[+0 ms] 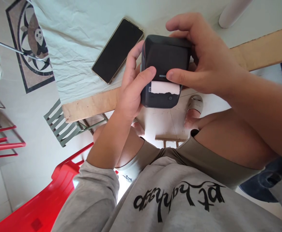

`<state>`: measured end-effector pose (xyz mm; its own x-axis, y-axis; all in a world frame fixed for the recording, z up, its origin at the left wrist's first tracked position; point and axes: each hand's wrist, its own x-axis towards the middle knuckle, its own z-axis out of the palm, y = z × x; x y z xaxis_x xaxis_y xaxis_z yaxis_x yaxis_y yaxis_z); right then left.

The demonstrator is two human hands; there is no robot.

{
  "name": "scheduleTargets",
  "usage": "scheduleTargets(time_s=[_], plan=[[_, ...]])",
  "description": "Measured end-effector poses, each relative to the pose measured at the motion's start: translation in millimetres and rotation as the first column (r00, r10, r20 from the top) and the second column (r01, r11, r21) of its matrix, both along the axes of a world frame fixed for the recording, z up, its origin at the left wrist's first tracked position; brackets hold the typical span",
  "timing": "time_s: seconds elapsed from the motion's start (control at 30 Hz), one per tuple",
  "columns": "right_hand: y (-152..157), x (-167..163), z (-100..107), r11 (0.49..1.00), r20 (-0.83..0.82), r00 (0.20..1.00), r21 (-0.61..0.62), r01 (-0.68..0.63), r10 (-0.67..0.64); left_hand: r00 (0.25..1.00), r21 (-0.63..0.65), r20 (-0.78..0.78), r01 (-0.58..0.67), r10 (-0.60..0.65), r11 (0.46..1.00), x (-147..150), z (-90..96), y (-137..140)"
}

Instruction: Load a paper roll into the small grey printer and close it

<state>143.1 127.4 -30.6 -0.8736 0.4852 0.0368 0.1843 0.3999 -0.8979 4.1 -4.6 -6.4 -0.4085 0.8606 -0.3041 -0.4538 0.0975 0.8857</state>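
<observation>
Cradling the black printer (167,58) over the near edge of the table (91,103), likely for steadiness, the left hand (132,87) and right hand (210,62) curl their fingers round opposite sides, 2 thumbs resting on top, leaving the paper strip (165,87) uncovered.

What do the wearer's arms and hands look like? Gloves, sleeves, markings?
Left hand and right hand are both bare: no gloves, rings, watch, cables or markings in view. The left sleeve is loose, plain light grey, ending near the elbow.
</observation>
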Motion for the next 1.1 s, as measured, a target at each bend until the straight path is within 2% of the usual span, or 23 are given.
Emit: scheduleTargets(time_s=[0.13, 0.33, 0.47, 1.1], plan=[[-3, 0, 10, 0.997, -0.016, 0.999, 0.061, -0.044, 0.045, 0.999, 0.030, -0.030, 0.036, -0.035, 0.999, 0, 0.7, 0], [-1, 0, 5, 0.992, 0.027, 0.999, 0.115, -0.046, 0.043, 0.998, -0.047, -0.031, -0.064, 0.063, 0.997, 10, 16.3, 5], [3, 0, -3, 0.992, 0.074, 0.997, 0.120, -0.043, 0.035, 0.998, -0.109, -0.009, -0.069, 0.068, 0.992, 10, 17.7, 7], [5, 0, -4, 0.993, 0.062, 0.997, 0.104, -0.049, 0.042, 0.998, -0.131, -0.010, -0.063, 0.062, 0.989, 10, 19.7, 6]])
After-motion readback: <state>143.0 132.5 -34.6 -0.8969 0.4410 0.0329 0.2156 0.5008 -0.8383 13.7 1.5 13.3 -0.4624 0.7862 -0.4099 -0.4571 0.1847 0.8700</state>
